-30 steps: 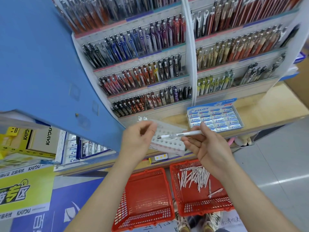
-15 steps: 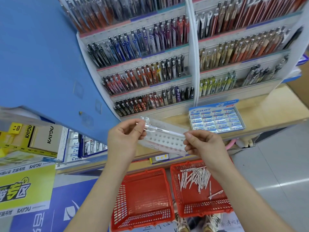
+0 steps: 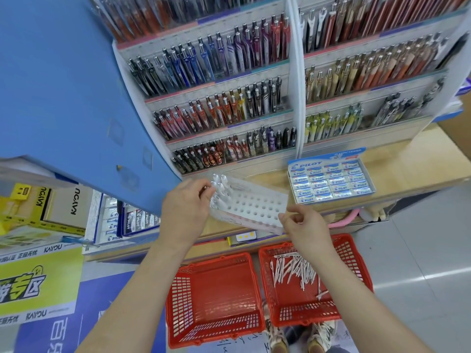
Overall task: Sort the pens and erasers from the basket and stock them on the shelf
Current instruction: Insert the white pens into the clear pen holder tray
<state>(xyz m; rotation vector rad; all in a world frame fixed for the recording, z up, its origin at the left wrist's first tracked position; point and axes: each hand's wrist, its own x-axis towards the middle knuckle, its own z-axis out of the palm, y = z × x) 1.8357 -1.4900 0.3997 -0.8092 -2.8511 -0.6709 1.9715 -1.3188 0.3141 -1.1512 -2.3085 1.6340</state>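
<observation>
- Grip of the left hand [image 3: 187,212]: pinched on a slim white pen [image 3: 213,190] at the left end of the white perforated plastic tray [image 3: 254,207].
- Grip of the right hand [image 3: 303,228]: fingers curled at the tray's right corner; cannot tell whether it holds anything.
- Red plastic basket [image 3: 356,271] with loose white pens [image 3: 293,271]: below the tray.

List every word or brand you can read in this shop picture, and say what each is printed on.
"PILOT": the eraser display box and the erasers in it.
"PILOT": small boxes on the low left shelf.
"KAYOU": the card box and the yellow poster.
"专区": the yellow poster.
Too blurred to read: the display box's flap, the pen rack's strips.
</observation>
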